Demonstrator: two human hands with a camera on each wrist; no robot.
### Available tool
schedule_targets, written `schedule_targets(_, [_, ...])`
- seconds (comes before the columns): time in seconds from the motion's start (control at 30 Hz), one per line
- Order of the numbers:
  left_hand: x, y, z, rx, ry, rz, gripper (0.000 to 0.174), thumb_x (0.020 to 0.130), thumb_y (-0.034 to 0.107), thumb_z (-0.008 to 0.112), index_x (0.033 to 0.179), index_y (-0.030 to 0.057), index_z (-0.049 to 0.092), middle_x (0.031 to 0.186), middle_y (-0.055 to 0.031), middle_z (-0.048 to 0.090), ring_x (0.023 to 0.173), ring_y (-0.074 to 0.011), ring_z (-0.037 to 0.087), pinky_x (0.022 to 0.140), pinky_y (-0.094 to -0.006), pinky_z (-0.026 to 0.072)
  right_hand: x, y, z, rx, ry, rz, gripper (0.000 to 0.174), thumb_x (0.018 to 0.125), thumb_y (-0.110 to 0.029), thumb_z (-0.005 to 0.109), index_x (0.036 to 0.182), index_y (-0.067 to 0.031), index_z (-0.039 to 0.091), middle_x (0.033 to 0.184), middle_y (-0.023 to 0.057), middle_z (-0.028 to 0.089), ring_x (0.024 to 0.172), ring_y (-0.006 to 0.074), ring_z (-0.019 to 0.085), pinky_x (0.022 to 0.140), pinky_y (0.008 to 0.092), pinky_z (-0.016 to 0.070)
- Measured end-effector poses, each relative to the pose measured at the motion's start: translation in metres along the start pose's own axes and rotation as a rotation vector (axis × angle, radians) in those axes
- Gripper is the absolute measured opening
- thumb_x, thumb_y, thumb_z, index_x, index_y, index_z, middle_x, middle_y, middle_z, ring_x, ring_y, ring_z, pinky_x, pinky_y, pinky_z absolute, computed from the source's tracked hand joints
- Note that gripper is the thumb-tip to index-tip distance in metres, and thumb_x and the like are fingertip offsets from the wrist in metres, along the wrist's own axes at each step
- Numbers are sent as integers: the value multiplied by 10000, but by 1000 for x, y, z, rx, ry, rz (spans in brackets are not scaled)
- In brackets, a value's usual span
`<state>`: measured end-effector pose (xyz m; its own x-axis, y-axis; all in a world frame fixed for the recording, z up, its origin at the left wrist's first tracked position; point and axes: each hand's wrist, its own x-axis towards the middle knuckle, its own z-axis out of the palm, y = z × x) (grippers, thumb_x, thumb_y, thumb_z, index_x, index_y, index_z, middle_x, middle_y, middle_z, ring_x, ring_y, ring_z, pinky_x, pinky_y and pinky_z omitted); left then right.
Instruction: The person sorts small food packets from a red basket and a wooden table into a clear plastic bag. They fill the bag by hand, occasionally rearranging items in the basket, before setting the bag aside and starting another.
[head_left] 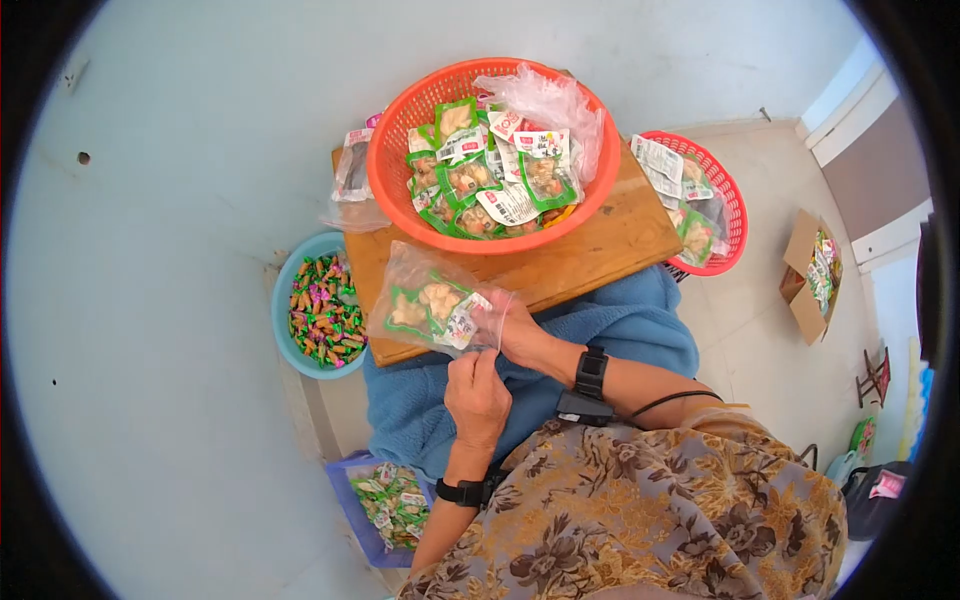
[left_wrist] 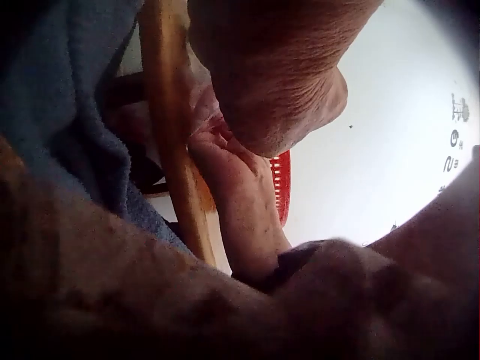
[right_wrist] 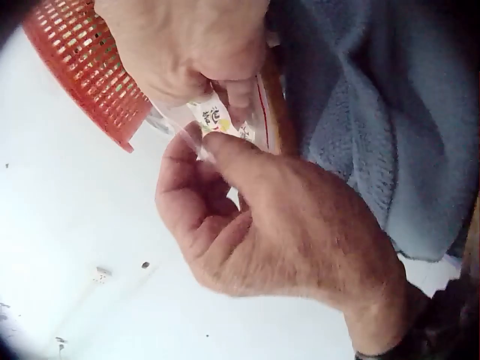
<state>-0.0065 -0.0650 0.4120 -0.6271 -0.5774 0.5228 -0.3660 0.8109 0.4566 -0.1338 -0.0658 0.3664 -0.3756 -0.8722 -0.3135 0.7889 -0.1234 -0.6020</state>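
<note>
A clear plastic bag (head_left: pixel 385 318) with green-edged food packets (head_left: pixel 440 300) inside lies over the front left of the wooden table. The left hand (head_left: pixel 478 400) pinches the bag's edge between thumb and forefinger, clearly seen in the right wrist view, left hand (right_wrist: pixel 277 217). The right hand (head_left: pixel 522 335) reaches into the bag's mouth, its curled fingers gripping a white-labelled packet (right_wrist: pixel 214 118). In the left wrist view the left hand (left_wrist: pixel 277 75) is close to the camera, hiding its own fingertips, with the right hand (left_wrist: pixel 244 187) beyond it.
A red basket (head_left: pixel 400 205) of similar packets and crumpled clear bags stands on the wooden table (head_left: pixel 620 235). Around it are a second red basket (head_left: pixel 740 220), a blue basin (head_left: pixel 283 330) of wrapped pieces, a purple bin (head_left: pixel 350 505) and a cardboard box (head_left: pixel 800 310). Blue cloth covers the lap.
</note>
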Motion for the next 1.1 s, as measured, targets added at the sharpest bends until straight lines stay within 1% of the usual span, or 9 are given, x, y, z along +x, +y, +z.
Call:
schedule_targets(0.23, [-5,-3,-1,-12,-55,-73,206,819,-35,649,1012,34,661,942,-143,595,849,-342,605,701,-411,519,16,8,9,-363,195,-55,334,971,-108,601,1278,11,539,874,47,662,521,63,549,425,238,448])
schedule_targets(0.53, [-6,-5,-2,-25,-37,-98,210,792,-51,649,981,38,650,929,-136,588,849,-339,605,696,-416,516,15,30,5,-362,176,-450,366,876,76,589,1240,44,565,1032,69,664,857,150,635,744,259,535])
schedule_targets(0.63, [-5,-4,-3,-17,-35,-93,223,776,-49,650,980,41,653,928,-125,585,844,-325,608,683,-406,521,13,33,-11,-531,172,-566,349,847,72,624,1187,-7,615,1141,96,645,975,216,638,824,327,522])
schedule_targets(0.7, [-4,-4,-3,-2,-36,-74,227,769,-40,655,982,41,657,927,-117,584,836,-315,611,669,-395,526,6,27,-24,-1132,188,-627,358,788,69,663,1122,-59,644,1156,124,627,1051,295,611,884,387,492])
schedule_targets(0.73, [-4,-3,-2,-33,-39,-84,237,767,-59,647,982,41,656,926,-124,585,843,-324,607,683,-404,519,6,26,-25,-1133,188,-626,358,788,69,663,1122,-59,644,1156,124,627,1051,295,611,884,387,492])
schedule_targets(0.8, [-2,-2,-2,-65,-41,-94,248,764,-77,639,982,41,655,925,-131,587,850,-332,603,696,-413,512,8,21,-27,-1247,-107,-714,299,771,-42,694,1063,-91,654,1144,135,604,1033,347,584,860,427,490])
schedule_targets(0.83, [0,-1,-2,-68,-34,-89,246,764,-76,645,981,39,656,922,-131,587,847,-331,604,698,-411,513,10,21,-26,-1248,-108,-713,299,771,-42,694,1063,-91,654,1144,135,604,1033,347,584,860,427,490])
schedule_targets(0.9, [1,-1,-2,-70,-27,-84,243,765,-75,651,981,37,657,919,-131,588,845,-330,604,700,-409,514,14,23,-24,-1627,-257,-858,292,776,-172,686,1057,-100,654,1124,123,604,1019,359,571,836,455,494])
schedule_targets(1.1, [0,-3,1,-58,-10,-48,222,780,-39,655,989,34,662,909,-113,579,817,-308,607,671,-389,521,11,14,-21,-1705,-350,-961,370,787,-254,654,1137,-133,639,1214,83,589,1093,341,546,909,446,476])
